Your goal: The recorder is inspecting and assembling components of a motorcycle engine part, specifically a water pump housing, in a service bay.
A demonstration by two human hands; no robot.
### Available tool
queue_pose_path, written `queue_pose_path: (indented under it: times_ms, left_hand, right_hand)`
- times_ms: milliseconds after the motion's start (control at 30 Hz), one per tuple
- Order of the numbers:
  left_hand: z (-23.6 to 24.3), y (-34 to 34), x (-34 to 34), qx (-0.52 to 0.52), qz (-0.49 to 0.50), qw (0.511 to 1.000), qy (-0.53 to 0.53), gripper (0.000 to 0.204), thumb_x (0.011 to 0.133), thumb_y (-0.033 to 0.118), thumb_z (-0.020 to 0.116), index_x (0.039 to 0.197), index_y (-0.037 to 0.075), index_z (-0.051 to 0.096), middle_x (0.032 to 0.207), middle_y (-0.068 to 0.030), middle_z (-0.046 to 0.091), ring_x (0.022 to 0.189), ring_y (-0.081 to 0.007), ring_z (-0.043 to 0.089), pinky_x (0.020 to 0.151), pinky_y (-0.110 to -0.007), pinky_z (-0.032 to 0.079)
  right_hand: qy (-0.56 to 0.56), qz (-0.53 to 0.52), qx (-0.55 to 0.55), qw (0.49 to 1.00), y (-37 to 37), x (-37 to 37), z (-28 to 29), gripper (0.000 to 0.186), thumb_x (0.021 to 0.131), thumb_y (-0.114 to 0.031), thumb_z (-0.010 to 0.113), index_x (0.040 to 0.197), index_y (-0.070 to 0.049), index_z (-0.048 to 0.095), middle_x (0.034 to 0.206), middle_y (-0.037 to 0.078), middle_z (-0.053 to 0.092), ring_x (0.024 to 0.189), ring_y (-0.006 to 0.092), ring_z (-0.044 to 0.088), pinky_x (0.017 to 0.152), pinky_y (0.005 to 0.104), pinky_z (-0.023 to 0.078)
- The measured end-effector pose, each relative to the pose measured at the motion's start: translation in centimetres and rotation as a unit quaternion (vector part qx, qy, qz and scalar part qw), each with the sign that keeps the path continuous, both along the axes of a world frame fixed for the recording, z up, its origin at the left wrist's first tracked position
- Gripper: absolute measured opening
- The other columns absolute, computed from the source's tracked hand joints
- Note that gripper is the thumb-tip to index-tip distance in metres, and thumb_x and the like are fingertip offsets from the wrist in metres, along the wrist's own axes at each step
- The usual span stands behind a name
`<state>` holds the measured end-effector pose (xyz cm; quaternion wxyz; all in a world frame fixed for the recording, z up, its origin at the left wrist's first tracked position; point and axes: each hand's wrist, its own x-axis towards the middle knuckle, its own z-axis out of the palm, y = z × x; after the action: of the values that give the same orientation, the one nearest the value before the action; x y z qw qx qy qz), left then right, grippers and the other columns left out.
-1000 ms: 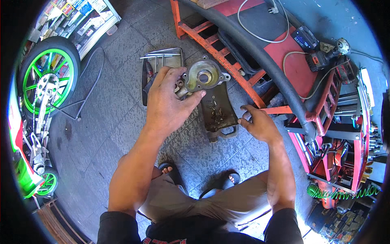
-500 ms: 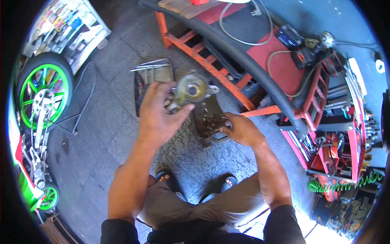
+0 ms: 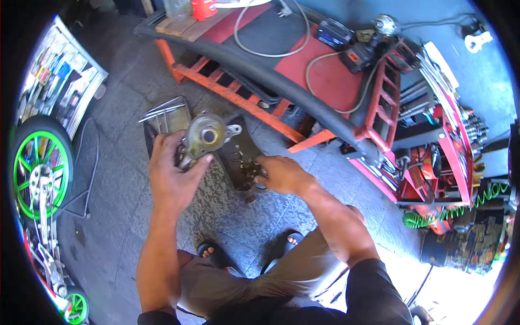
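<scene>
My left hand (image 3: 170, 176) is closed on a round metal engine-part housing (image 3: 219, 123). The piece has a hole in its middle, a lug sticking out to the right, and a yellowish inner face turned upward. Below it and to the right lies a dark tray or pan (image 3: 228, 169) with several small bolts (image 3: 238, 154) in it. My right hand (image 3: 284, 174) is at the near right end of that tray, over a cluster of small dark parts (image 3: 252, 170). Its fingers are bent together, and what they grip is too small to name.
Behind my left hand a shallow tray (image 3: 145, 130) carries long metal tools (image 3: 162, 110). A red-framed bench (image 3: 227, 100) with a dark padded rail crosses the back. Right stands a red tool cart (image 3: 457, 168); left, a green-rimmed wheel (image 3: 43, 168) and a white display rack (image 3: 81, 59).
The view has swung, so the surroundings sit further left and mostly lower. My left hand keeps its hold on the housing, and my right hand stays at the dark tray.
</scene>
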<state>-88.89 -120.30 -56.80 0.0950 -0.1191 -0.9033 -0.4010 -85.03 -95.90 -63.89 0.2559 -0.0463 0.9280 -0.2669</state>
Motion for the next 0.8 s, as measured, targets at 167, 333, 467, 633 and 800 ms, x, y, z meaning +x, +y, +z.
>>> queue_pose_path:
  times_ms: [167,333,467,633,800]
  left_hand:
    - [0.3,0.0,0.1,-0.029,0.006,0.999,0.018,0.053,0.068,0.011,0.086,0.114,-0.001,0.062,0.104,-0.0117,0.059,0.090,-0.0266,0.063,0.079,-0.035,0.052]
    - [0.4,-0.1,0.2,-0.030,0.022,0.999,0.012,0.054,0.069,0.013,0.086,0.115,-0.002,0.062,0.107,-0.0133,0.060,0.093,-0.0283,0.064,0.081,-0.036,0.054]
    - [0.6,-0.2,0.0,-0.019,0.024,1.000,0.001,0.056,0.069,0.016,0.087,0.116,-0.001,0.062,0.109,-0.0128,0.059,0.093,-0.0280,0.065,0.081,-0.037,0.054]
    - [0.7,0.1,0.1,-0.016,0.026,0.999,-0.009,0.055,0.069,0.016,0.087,0.116,-0.001,0.062,0.108,-0.0118,0.059,0.091,-0.0259,0.064,0.080,-0.036,0.053]
    - [0.5,0.6,0.0,-0.003,0.026,0.999,0.019,0.050,0.068,0.011,0.084,0.113,-0.001,0.064,0.093,-0.0074,0.058,0.081,-0.0190,0.055,0.076,-0.032,0.047]
  right_hand:
    - [0.008,0.017,0.005,1.000,-0.2,0.1,0.6,0.037,0.089,-0.026,0.067,0.115,-0.001,0.061,0.111,0.023,0.068,0.110,0.0406,0.063,0.095,0.0513,0.049]
    - [0.035,-0.006,-0.021,0.999,0.7,0.1,0.5,0.043,0.087,-0.027,0.070,0.122,-0.004,0.061,0.111,0.019,0.069,0.112,0.0391,0.062,0.095,0.0490,0.049]
    - [0.013,-0.028,-0.028,0.999,1.8,-0.3,0.5,0.049,0.087,-0.027,0.070,0.129,-0.007,0.058,0.113,0.017,0.069,0.112,0.0373,0.062,0.095,0.0486,0.048]
    - [0.023,-0.016,-0.015,0.999,1.5,0.1,0.5,0.044,0.087,-0.026,0.069,0.123,-0.003,0.058,0.112,0.018,0.069,0.111,0.0387,0.062,0.095,0.0490,0.049]
    - [0.008,-0.002,-0.005,1.000,0.9,0.4,0.7,0.038,0.087,-0.023,0.068,0.118,-0.004,0.060,0.111,0.021,0.068,0.111,0.0407,0.062,0.094,0.0504,0.049]
